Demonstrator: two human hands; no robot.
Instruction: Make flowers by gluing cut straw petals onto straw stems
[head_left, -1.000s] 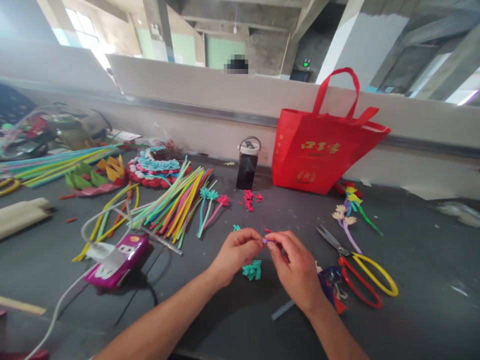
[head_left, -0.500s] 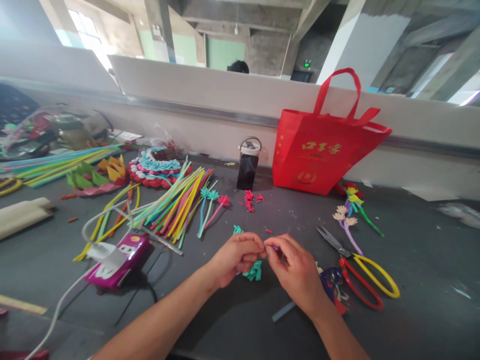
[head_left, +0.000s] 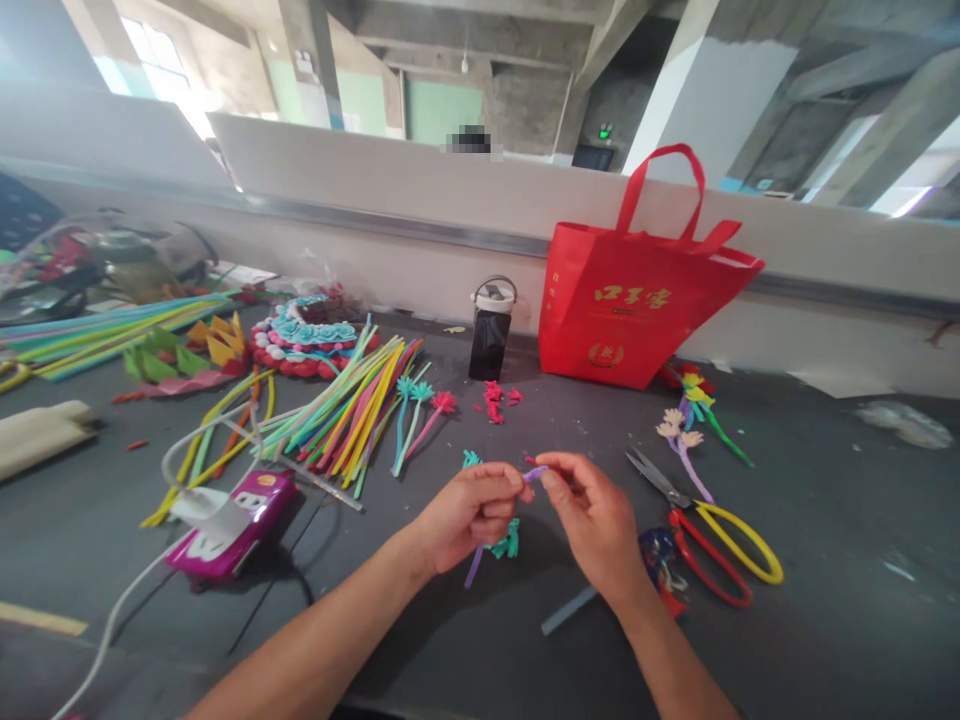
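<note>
Fuzzy pipe cleaner [head_left: 535, 474], metal scissor blades [head_left: 658, 479], matt tabletop [head_left: 832, 580]

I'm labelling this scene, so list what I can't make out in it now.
All in the head view:
Purple strip: whether it joins the purple end below; the left hand hides that.
Lower teal bits: partly hidden by the left hand.
Dark blue item: partly hidden by the right arm.
Red bag: contents hidden by its front; smallest print too small.
Yellow handle: cut off by the left edge.

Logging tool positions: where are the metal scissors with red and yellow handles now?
Head view, right side: the metal scissors lie on the dark tabletop, right of the person's right hand, beside the pale-flowered fuzzy lilac stem.
</note>
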